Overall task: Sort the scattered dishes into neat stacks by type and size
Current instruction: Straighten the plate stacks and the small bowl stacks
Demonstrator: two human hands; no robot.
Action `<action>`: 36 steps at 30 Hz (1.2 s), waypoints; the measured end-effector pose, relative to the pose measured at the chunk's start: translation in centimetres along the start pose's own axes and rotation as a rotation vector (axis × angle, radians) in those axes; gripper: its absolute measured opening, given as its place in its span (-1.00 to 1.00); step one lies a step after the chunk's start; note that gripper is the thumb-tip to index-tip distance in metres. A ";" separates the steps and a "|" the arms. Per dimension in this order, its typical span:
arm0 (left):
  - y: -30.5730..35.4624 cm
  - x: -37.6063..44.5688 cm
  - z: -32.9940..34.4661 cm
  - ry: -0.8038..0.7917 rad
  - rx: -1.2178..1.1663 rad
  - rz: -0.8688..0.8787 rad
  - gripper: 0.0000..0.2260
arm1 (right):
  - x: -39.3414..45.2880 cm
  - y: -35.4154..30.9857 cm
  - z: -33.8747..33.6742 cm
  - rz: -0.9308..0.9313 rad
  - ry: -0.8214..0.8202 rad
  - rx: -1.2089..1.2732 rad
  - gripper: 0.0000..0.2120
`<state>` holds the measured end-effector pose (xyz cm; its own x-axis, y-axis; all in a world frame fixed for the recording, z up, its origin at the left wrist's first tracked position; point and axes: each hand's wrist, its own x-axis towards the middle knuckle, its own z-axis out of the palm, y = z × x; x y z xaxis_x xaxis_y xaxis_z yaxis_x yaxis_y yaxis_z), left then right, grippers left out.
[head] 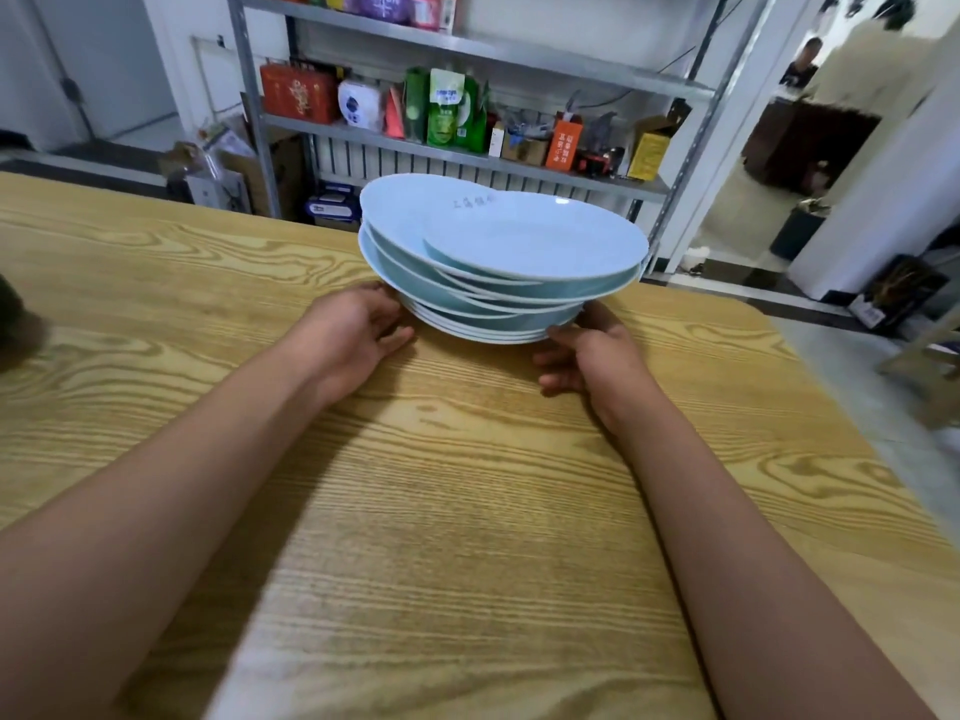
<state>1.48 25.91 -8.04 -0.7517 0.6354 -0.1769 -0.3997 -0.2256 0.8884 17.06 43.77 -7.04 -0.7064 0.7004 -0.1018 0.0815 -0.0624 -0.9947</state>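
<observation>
Wooden table (pixel 441 511), both hands' fingers loosely apart flanking plate stack (pixel 498 262), cluttered shelf (pixel 467 148) behind

**Behind the table: shelves, boxes and a doorway**

We see a wooden table (pixel 467 459) with bold grain filling the lower view. Beyond its far edge stands a metal shelving rack (pixel 467 46). On its middle shelf we make out a red box (pixel 298 93), a white container (pixel 359 103), green packets (pixel 449 109), an orange box (pixel 562 142) and a yellow box (pixel 647 155). Under the rack sits a dark blue box (pixel 332 202), and cardboard lies at its left. To the right a doorway opens, where we glimpse what may be a person (pixel 802 62), though the view there is blurred.
</observation>
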 end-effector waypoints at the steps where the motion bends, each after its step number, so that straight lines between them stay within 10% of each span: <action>1: -0.1 0.4 0.1 0.023 0.003 0.010 -0.59 | 0.3 0.0 0.0 0.007 0.006 -0.005 -0.67; 22: 0.3 2.9 1.2 0.179 0.141 0.100 -0.79 | 1.4 0.3 2.4 0.043 0.242 -0.175 -0.75; 30: -1.7 -4.8 -2.9 -0.018 1.651 0.455 -0.63 | -5.0 3.2 3.5 -0.250 0.239 -0.639 -0.63; 36: -1.1 -15.4 -8.0 -0.043 1.831 0.297 -0.25 | -10.2 3.7 7.6 -0.360 -0.220 -1.363 -0.44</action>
<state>9.33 10.44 -9.66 -0.6582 0.7520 0.0344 0.7440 0.6428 0.1824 19.26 30.97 -9.76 -0.9159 0.4006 0.0245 0.3892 0.9015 -0.1894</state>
